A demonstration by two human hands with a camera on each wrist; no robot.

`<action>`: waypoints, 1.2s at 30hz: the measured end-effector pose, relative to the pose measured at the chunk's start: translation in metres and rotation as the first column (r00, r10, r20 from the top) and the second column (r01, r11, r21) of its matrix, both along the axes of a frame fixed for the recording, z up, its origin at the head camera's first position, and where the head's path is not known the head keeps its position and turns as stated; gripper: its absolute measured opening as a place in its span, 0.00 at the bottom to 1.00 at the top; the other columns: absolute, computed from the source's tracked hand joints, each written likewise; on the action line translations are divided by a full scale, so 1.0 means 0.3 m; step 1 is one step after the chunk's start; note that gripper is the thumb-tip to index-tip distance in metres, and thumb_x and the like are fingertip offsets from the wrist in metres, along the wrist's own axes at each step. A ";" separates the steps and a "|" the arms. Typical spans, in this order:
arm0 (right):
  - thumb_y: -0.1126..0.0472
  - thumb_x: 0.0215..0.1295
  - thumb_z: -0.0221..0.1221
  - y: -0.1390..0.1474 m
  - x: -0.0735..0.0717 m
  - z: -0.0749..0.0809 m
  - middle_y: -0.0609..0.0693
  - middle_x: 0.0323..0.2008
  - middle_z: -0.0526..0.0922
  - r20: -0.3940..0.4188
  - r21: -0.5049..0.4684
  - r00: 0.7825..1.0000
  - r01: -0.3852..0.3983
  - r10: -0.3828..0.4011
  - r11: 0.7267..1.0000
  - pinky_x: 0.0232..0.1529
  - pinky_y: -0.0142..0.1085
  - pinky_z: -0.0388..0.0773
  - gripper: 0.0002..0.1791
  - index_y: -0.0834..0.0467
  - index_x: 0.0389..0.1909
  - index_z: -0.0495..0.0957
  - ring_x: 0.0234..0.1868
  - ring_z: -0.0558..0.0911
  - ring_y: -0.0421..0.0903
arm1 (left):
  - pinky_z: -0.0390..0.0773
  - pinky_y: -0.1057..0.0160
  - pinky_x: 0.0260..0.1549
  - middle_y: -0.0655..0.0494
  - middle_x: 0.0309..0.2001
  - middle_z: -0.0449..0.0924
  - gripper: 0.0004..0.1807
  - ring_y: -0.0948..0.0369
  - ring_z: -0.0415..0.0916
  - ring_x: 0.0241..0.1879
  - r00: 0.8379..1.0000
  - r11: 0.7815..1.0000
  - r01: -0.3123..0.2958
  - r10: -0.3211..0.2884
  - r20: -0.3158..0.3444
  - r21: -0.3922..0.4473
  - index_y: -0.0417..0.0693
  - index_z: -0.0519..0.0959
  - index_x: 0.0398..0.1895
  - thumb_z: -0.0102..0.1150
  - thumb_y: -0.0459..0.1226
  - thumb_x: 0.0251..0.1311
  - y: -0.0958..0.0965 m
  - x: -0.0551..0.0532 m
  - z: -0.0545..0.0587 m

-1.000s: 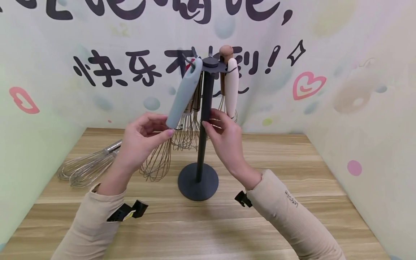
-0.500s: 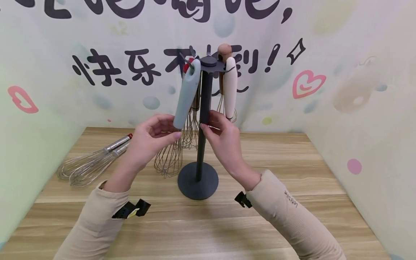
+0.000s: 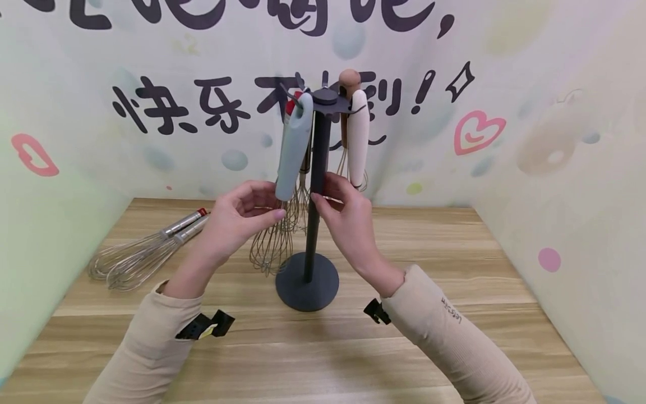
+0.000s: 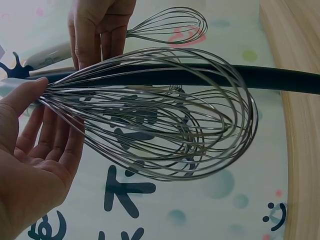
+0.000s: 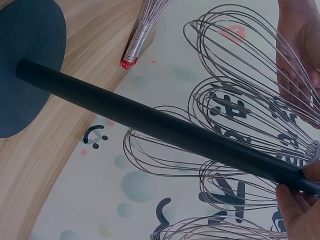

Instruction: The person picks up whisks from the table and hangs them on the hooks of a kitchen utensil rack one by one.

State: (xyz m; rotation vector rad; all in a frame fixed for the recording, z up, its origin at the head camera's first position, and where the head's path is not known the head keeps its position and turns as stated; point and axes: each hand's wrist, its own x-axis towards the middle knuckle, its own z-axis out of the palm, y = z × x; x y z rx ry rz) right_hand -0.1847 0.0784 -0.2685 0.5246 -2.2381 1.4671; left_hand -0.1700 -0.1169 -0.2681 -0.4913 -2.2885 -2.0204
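Observation:
A whisk with a pale blue handle (image 3: pixel 295 148) hangs by its handle hole on a hook of the black stand (image 3: pixel 323 140), its wire balloon (image 4: pixel 150 115) pointing down. My left hand (image 3: pixel 234 221) holds it where handle meets wires, thumb in front and fingers behind. With my right hand (image 3: pixel 350 216) I grip the stand's upright pole (image 5: pixel 150 120), below the hook ring. A white-handled whisk (image 3: pixel 358 137) and a wooden-handled whisk (image 3: pixel 347 112) hang on the right side. Behind the blue handle hang further whisks, partly hidden; one has a red tip (image 3: pixel 290 105).
Two steel whisks (image 3: pixel 151 249) lie side by side at the left of the wooden table (image 3: pixel 429 336), one with a red end. The stand's round base (image 3: pixel 308 292) rests mid-table. A printed wall (image 3: pixel 429 157) rises behind the table.
The blue-handled whisk has swung right toward the pole and hangs closer to upright, my left hand moving with it. My right hand has stayed on the pole.

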 end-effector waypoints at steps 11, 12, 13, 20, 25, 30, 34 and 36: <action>0.68 0.62 0.60 0.000 0.001 -0.001 0.61 0.46 0.84 -0.003 -0.015 1.000 -0.003 0.003 1.000 0.49 0.38 0.83 0.19 0.66 0.54 0.75 0.47 0.85 0.52 | 0.80 0.72 0.45 0.58 0.45 0.79 0.23 0.68 0.79 0.44 0.999 0.997 0.040 -0.039 0.011 -0.063 0.37 0.72 0.57 0.62 0.31 0.58 -0.014 -0.009 -0.011; 0.68 0.62 0.60 -0.001 0.001 -0.001 0.61 0.46 0.84 -0.003 -0.014 1.000 -0.002 0.002 1.000 0.48 0.38 0.83 0.19 0.66 0.54 0.75 0.47 0.85 0.51 | 0.80 0.72 0.45 0.59 0.45 0.79 0.23 0.68 0.79 0.44 0.999 0.997 0.043 -0.042 0.014 -0.068 0.38 0.72 0.58 0.62 0.31 0.58 -0.017 -0.010 -0.012; 0.68 0.62 0.60 -0.001 0.002 -0.001 0.61 0.46 0.84 -0.004 -0.012 1.000 -0.001 0.001 1.000 0.48 0.38 0.83 0.19 0.66 0.54 0.75 0.47 0.85 0.51 | 0.80 0.72 0.45 0.60 0.45 0.79 0.23 0.68 0.79 0.44 0.999 0.996 0.046 -0.045 0.017 -0.073 0.38 0.71 0.58 0.62 0.31 0.58 -0.021 -0.011 -0.013; 0.68 0.62 0.60 -0.003 0.003 0.003 0.61 0.47 0.83 0.002 -0.015 1.000 -0.002 0.002 1.000 0.48 0.38 0.83 0.19 0.66 0.55 0.74 0.47 0.85 0.51 | 0.78 0.75 0.45 0.70 0.41 0.80 0.20 0.69 0.78 0.44 1.000 0.997 -0.016 0.015 -0.012 -0.073 0.43 0.74 0.56 0.61 0.34 0.60 -0.071 -0.030 -0.014; 0.68 0.62 0.60 -0.002 -0.001 0.005 0.61 0.47 0.83 0.001 -0.018 1.000 0.002 -0.002 1.000 0.48 0.38 0.83 0.19 0.66 0.55 0.74 0.47 0.85 0.51 | 0.76 0.79 0.37 0.74 0.40 0.79 0.13 0.72 0.76 0.41 0.993 0.992 -0.116 0.115 -0.020 -0.045 0.58 0.76 0.49 0.60 0.37 0.62 -0.153 -0.081 -0.037; 0.68 0.62 0.60 -0.001 -0.005 0.003 0.61 0.47 0.83 0.003 -0.018 1.000 0.000 0.000 1.000 0.48 0.38 0.83 0.19 0.66 0.54 0.75 0.47 0.85 0.51 | 0.74 0.82 0.40 0.77 0.40 0.77 0.13 0.76 0.75 0.42 0.982 0.977 -0.187 0.186 -0.024 -0.103 0.60 0.75 0.50 0.58 0.39 0.63 -0.246 -0.130 -0.091; 0.68 0.62 0.60 0.001 -0.006 0.002 0.61 0.46 0.83 0.003 -0.024 1.000 -0.001 0.002 1.000 0.48 0.39 0.83 0.19 0.66 0.54 0.75 0.47 0.85 0.51 | 0.72 0.85 0.43 0.82 0.39 0.74 0.22 0.81 0.73 0.42 0.970 0.945 -0.236 0.242 -0.004 -0.224 0.46 0.72 0.59 0.57 0.42 0.64 -0.307 -0.150 -0.144; 0.68 0.62 0.60 0.001 -0.006 0.001 0.61 0.46 0.83 0.004 -0.024 1.000 -0.002 0.002 1.000 0.48 0.39 0.83 0.19 0.66 0.54 0.75 0.47 0.85 0.51 | 0.70 0.86 0.42 0.85 0.37 0.73 0.25 0.83 0.71 0.41 0.965 0.928 -0.249 0.263 0.013 -0.276 0.41 0.70 0.62 0.57 0.43 0.64 -0.335 -0.157 -0.176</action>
